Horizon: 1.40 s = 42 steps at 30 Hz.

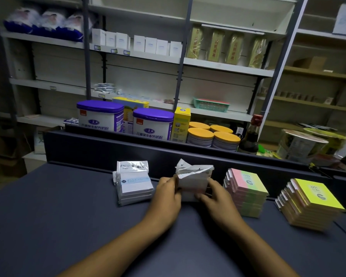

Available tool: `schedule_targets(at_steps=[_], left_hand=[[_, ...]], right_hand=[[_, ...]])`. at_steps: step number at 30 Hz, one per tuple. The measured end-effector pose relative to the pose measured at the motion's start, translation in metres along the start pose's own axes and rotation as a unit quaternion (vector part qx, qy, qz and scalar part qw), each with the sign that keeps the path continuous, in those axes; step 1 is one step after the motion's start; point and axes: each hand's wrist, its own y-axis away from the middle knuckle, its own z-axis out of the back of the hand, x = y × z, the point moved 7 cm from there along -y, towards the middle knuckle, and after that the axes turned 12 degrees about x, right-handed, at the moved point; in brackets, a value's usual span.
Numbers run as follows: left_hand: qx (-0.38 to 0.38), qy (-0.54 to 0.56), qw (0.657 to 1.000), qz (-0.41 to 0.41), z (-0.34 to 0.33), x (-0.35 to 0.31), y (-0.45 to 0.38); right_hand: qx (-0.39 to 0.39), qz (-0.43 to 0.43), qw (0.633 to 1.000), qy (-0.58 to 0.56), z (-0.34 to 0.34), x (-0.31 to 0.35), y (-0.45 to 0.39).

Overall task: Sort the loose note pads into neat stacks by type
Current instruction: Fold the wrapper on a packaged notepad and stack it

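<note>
Dark blue-grey flat surface [48, 216] with a raised dark back panel [108, 148] behind it. Going left to right: just left of the left grip sits a stack of white plastic-wrapped note pads [135, 188], the top one with a pale blue label, and one more white wrapped pad [132, 166] stands tilted against the back panel behind that stack.

Left grip [166, 193] has its fingers curled onto the left edge of a bundle of white wrapped note pads [193, 181], thumb on the near side. Right grip [214, 193] has its fingers curled round the bundle's right and lower edge. So both grips hold the same bundle between them, at the middle of the surface; the wrappers at its top are crumpled and fanned out. Cannot tell if the bundle's underside touches the surface.

Just right of the right grip: a tall stack of pink-and-green rectangular sticky note pads [248, 188], edges a bit stepped. Well right of that, further from the grips, a stack of yellow rectangular sticky note pads [312, 202], also stepped toward the left.

Beyond the back panel: two white tins with purple lids [100, 114], round orange-lidded tins [214, 136], a dark glass bottle [250, 136], white metal shelving [218, 65].
</note>
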Motion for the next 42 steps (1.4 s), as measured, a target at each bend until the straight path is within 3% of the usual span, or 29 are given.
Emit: schedule_targets(at_steps=[5, 9, 18, 25, 30, 35, 42], left_hand=[[-0.078, -0.006, 0.997, -0.008, 0.021, -0.013, -0.001], [-0.05, -0.042, 0.998, 0.016, 0.026, -0.015, -0.003], [0.012, -0.149, 0.987, 0.064, 0.01, -0.01, -0.013], [0.043, -0.109, 0.99, 0.084, 0.004, -0.003, -0.015], [0.096, -0.069, 0.992, 0.055, -0.002, -0.002, -0.009], [0.074, -0.089, 0.993, 0.025, 0.003, -0.001, -0.009], [0.065, -0.1, 0.993, 0.007, 0.001, -0.004, -0.009]], right_hand=[[-0.038, 0.026, 0.996, -0.083, 0.011, 0.008, -0.003], [-0.08, -0.046, 0.984, -0.153, 0.017, -0.006, -0.002], [-0.06, -0.138, 0.988, -0.009, 0.016, -0.014, 0.003], [-0.059, -0.138, 0.982, 0.116, 0.013, -0.003, 0.004], [-0.035, -0.119, 0.987, 0.107, 0.013, 0.002, 0.003], [0.013, -0.09, 0.989, 0.114, 0.006, 0.006, 0.003], [0.014, -0.066, 0.99, 0.126, 0.006, 0.01, 0.003]])
